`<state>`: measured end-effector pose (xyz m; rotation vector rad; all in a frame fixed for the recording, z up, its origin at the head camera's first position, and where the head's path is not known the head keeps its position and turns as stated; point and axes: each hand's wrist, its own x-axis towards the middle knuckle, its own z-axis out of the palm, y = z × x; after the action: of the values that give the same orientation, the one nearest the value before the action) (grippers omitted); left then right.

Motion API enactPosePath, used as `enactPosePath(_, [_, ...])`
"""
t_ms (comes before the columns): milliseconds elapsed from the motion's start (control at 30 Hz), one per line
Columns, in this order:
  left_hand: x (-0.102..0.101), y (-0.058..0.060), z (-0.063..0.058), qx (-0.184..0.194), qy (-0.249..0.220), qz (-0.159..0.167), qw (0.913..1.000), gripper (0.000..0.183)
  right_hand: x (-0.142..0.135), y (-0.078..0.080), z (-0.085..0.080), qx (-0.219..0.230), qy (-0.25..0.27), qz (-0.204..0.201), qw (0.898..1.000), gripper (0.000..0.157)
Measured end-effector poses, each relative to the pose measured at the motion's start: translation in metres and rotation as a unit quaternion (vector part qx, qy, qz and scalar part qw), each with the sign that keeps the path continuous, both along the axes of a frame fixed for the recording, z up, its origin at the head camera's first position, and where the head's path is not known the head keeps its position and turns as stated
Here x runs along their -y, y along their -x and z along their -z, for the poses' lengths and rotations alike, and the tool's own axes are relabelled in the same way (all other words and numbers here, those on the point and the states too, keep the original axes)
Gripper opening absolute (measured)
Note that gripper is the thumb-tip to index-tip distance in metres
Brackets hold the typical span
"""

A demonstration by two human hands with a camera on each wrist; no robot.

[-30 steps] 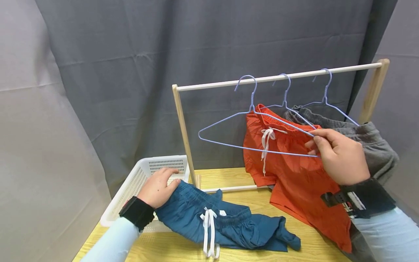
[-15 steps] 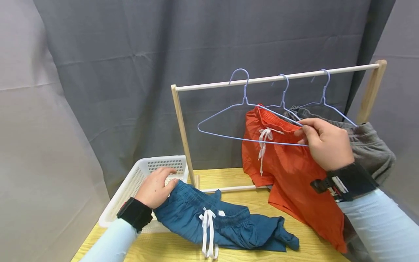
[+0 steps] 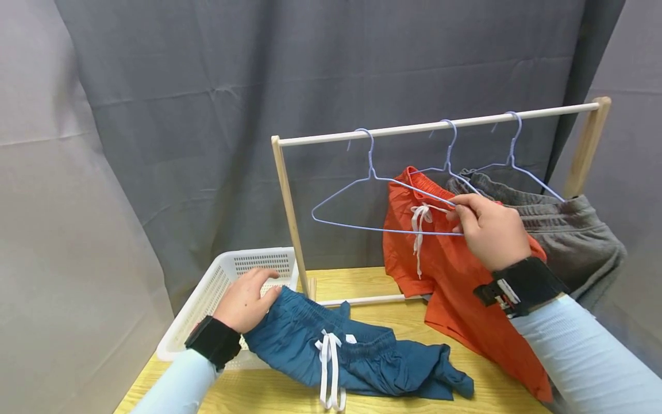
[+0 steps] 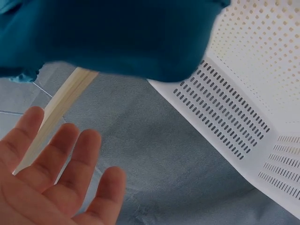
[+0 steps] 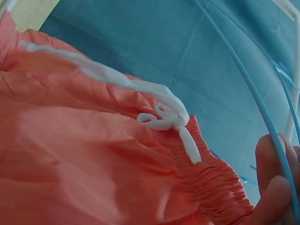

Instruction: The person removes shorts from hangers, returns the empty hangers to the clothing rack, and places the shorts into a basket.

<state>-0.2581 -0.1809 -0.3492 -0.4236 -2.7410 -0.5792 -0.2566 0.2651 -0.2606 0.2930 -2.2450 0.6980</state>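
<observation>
My right hand [image 3: 493, 233] pinches the right end of a blue wire clothes hanger [image 3: 362, 229] with no garment on it. The hanger's hook curves over the rail of a small garment rack [image 3: 320, 138]. In the right wrist view, thumb and finger press on the hanger wire [image 5: 269, 122]. My left hand [image 3: 245, 302] is at the left end of a pair of blue shorts [image 3: 315, 351] with a white drawstring. Its fingers [image 4: 84, 154] are loosely extended, apart from the shorts' fabric [image 4: 117, 37] in the left wrist view, where the thumb is hidden.
Orange shorts [image 3: 465, 287] and grey shorts [image 3: 584, 230] hang on two more hangers at the rack's right, overlapping my right hand's area. A white perforated basket [image 3: 207, 287] stands at the left, beside the rack's wooden leg [image 3: 291, 218], on the wooden table [image 3: 258, 391].
My right hand has moved the hanger leftward along the rail. Its hook rose half a second ago and now sits lower over the rail. The left hand and blue shorts have stayed put.
</observation>
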Motion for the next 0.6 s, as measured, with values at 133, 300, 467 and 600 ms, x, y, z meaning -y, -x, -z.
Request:
enactPosePath(133, [0.002, 0.000, 0.003, -0.003, -0.001, 0.002, 1.0000, 0.038, 0.003, -0.001, 0.007, 0.001, -0.011, -0.001, 1.000, 0.025])
enactPosePath(300, [0.005, 0.001, 0.008, -0.017, 0.002, 0.005, 0.9998, 0.035, 0.007, -0.004, 0.015, 0.024, -0.028, -0.035, 0.999, 0.027])
enactPosePath(467, [0.008, 0.003, 0.013, -0.019, 0.003, 0.006, 0.9998, 0.035, 0.009, -0.005, 0.024, 0.048, -0.057, -0.071, 0.995, 0.027])
enactPosePath(600, [0.010, 0.002, 0.014, -0.021, -0.001, 0.010, 0.9997, 0.035, 0.007, -0.007, 0.031, 0.060, -0.086, -0.095, 0.990, 0.031])
